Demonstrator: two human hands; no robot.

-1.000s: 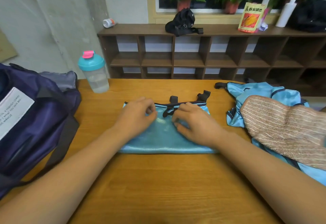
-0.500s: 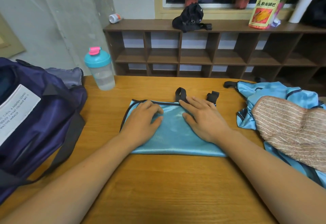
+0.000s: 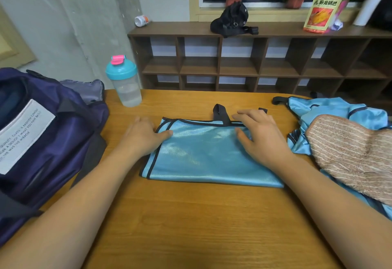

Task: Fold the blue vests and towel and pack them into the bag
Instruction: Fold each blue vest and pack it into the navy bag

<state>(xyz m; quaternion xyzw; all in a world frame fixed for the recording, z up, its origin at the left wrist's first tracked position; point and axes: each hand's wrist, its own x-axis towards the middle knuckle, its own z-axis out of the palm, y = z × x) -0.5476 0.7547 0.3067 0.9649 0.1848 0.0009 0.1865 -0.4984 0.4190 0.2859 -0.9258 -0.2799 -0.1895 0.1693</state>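
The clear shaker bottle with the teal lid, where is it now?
In the head view, the clear shaker bottle with the teal lid stands upright on the wooden table, far side, left of centre, beside the dark purple bag.

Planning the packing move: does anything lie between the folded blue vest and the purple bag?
Only the left hand, resting on the folded vest at its left edge. The bottle stands farther back, off the path to the bag.

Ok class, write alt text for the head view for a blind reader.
The left hand and right hand rest open on a folded blue vest on a wooden table. A bag sits left, a second vest under a towel right.
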